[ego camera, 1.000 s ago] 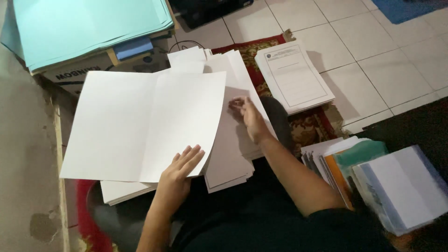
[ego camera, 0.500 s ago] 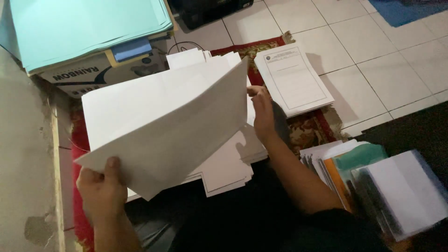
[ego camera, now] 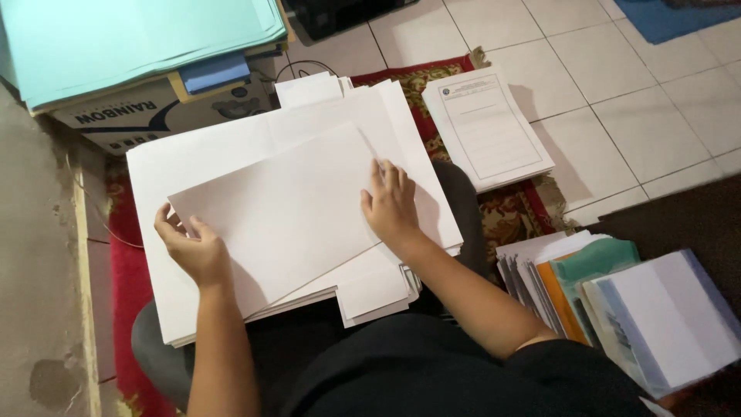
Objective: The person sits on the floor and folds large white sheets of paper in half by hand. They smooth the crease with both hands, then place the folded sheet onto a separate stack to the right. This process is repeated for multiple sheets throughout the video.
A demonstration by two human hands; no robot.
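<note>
A large white sheet folded in half point(ego camera: 285, 208) lies tilted on top of a stack of white paper point(ego camera: 193, 154) across my lap. My left hand point(ego camera: 193, 247) grips the folded sheet's left edge, thumb on top. My right hand point(ego camera: 390, 205) lies flat on its right edge with the fingers spread, pressing it down. More white sheets point(ego camera: 374, 289) stick out unevenly from under the stack near my knee.
A stack of printed white forms point(ego camera: 486, 127) lies on a patterned red rug point(ego camera: 513, 212). Coloured folders and booklets point(ego camera: 617, 309) stand at the right. A cardboard box point(ego camera: 154, 116) carrying pale teal sheets point(ego camera: 139, 38) sits at the back left. White floor tiles point(ego camera: 617, 93) lie behind.
The big open sheet was lifted by my left hand, folded over to the right, and now lies flat in half under both hands.
</note>
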